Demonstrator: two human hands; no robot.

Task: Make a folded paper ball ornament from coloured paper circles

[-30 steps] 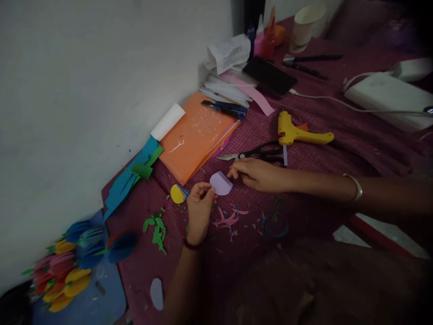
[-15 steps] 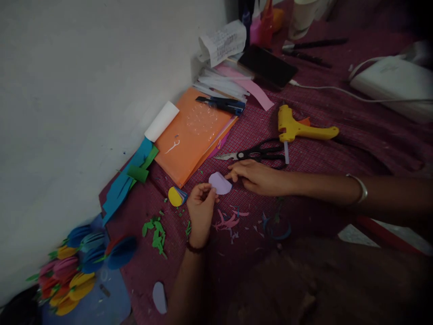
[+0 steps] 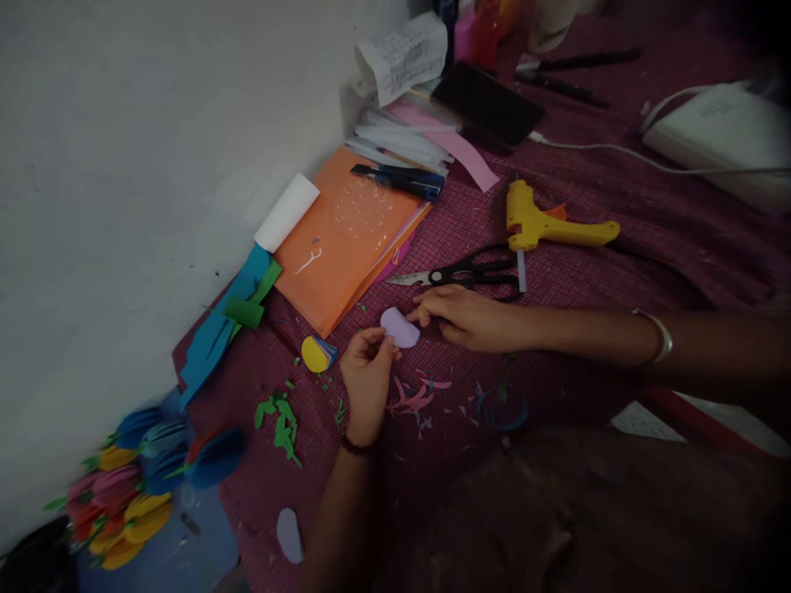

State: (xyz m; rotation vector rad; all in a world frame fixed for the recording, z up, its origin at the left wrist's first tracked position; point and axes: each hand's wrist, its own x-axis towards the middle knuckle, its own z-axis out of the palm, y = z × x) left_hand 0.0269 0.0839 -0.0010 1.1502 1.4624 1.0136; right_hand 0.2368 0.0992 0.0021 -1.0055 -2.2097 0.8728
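A small lilac paper piece (image 3: 400,327) lies folded on the maroon cloth between my two hands. My left hand (image 3: 366,379) pinches its left edge with curled fingers. My right hand (image 3: 465,318) presses fingertips on its right edge, palm down, a silver bangle (image 3: 660,336) on the wrist. A stack of folded paper discs, yellow on top (image 3: 316,353), sits just left of my left hand. Black scissors (image 3: 462,273) lie right behind my right hand.
A yellow glue gun (image 3: 547,226) lies past the scissors. Orange sheets (image 3: 343,235), a white roll (image 3: 287,212), blue and green strips (image 3: 231,317) line the wall. Phone (image 3: 487,103), white box with cable (image 3: 717,140) at the back. Paper flowers (image 3: 136,482) at lower left. Green scraps (image 3: 281,418) nearby.
Both hands stay on the lilac piece with almost no movement. The view has tilted, so everything sits slightly lower-left in the picture.
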